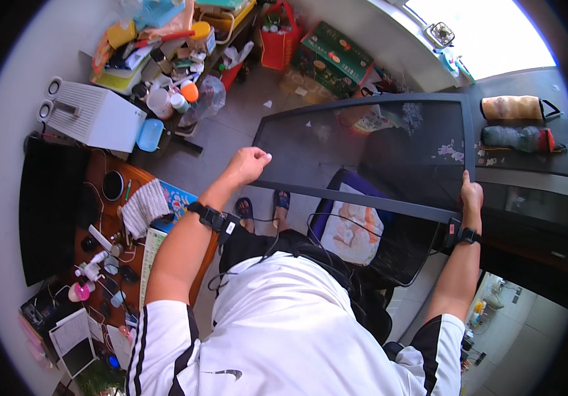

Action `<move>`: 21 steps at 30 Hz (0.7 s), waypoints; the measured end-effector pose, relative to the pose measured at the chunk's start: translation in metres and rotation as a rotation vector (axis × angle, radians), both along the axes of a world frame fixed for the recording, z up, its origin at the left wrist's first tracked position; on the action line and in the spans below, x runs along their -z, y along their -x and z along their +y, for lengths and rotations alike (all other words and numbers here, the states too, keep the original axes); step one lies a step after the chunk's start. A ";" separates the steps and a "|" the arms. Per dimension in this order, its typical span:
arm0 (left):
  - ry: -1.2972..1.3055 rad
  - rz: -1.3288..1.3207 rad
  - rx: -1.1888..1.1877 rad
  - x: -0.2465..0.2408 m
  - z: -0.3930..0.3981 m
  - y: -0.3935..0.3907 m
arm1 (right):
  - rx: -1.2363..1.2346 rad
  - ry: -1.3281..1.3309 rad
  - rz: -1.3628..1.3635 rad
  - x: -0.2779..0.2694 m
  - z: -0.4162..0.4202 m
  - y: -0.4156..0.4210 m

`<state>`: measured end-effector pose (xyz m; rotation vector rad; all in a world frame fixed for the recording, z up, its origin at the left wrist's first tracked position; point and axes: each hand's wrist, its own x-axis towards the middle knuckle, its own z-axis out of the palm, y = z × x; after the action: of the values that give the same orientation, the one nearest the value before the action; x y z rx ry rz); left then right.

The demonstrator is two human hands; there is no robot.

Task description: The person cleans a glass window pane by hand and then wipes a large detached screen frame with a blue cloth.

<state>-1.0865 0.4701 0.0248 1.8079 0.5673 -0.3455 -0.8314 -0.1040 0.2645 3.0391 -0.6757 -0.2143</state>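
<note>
A window screen (313,143) with dark mesh and a grey frame is held out in front of me, tilted. My right hand (471,195) grips the right side of its frame, with the index finger extended along it. My left hand (248,166) is over the screen's left end, thumb and fingertips pinched together. No object shows between those fingertips, though something tiny could be hidden there. The hand covers part of the frame's left edge, and whether it touches the frame is unclear. Dark straps with small boxes sit on both forearms.
Below the screen stands a chair with a patterned cushion (351,230). At left is a cluttered wooden desk (110,168) with a monitor (48,213). Green cartons (331,57) and a red bag (279,42) stand on the floor ahead. Rolled items (514,108) lie on a dark surface at right.
</note>
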 end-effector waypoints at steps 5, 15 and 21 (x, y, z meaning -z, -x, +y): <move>-0.041 0.037 0.061 0.016 -0.006 -0.009 | 0.264 -0.191 -0.100 0.022 -0.042 0.044; 0.047 0.089 0.060 -0.017 -0.001 -0.019 | 0.203 -0.182 -0.107 0.010 -0.016 0.068; 0.064 0.014 0.036 -0.029 0.009 -0.016 | 0.008 0.033 -0.192 -0.016 0.057 0.059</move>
<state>-1.0707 0.4788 0.0533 1.7573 0.5285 -0.3966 -0.8903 -0.0466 0.2809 3.0521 -0.6930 0.0884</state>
